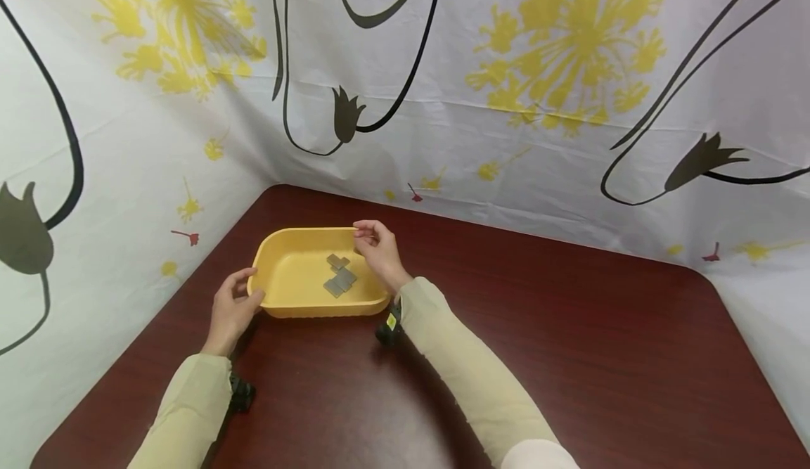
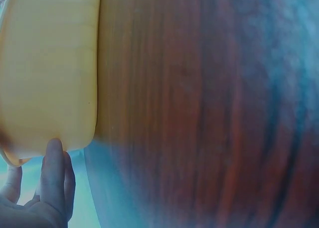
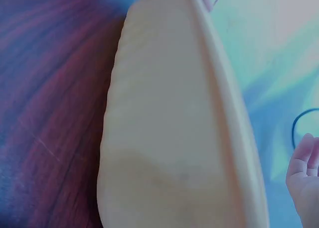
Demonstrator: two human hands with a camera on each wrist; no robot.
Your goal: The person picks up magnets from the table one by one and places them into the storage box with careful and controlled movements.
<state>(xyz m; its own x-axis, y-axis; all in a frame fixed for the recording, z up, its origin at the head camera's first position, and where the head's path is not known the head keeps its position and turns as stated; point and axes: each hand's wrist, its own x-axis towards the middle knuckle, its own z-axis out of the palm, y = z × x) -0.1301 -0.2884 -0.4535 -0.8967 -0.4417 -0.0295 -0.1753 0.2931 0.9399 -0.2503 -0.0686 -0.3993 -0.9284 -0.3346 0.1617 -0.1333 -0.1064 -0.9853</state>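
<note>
A yellow plastic tray (image 1: 294, 309) with raised sides stands on the table, several flat grey square pieces (image 1: 342, 280) lying partly overlapped inside it. My left hand (image 1: 233, 309) holds the tray's left end, thumb at the rim and fingers along the outside. From the left wrist, a fingertip of the left hand (image 2: 52, 188) shows against the outer wall. My right hand (image 1: 380, 249) is over the tray's right end, loosely bent fingertips near the back rim. In the right wrist view the right hand (image 3: 305, 183) appears apart from the tray wall, with nothing visible in it.
The dark red-brown table (image 1: 569, 328) extends to the right and toward me. White cloth (image 1: 430, 117) with yellow and dark flower prints hangs behind the table and at its left. Both wrists carry small black cameras, one by the tray's front right corner (image 1: 387, 327).
</note>
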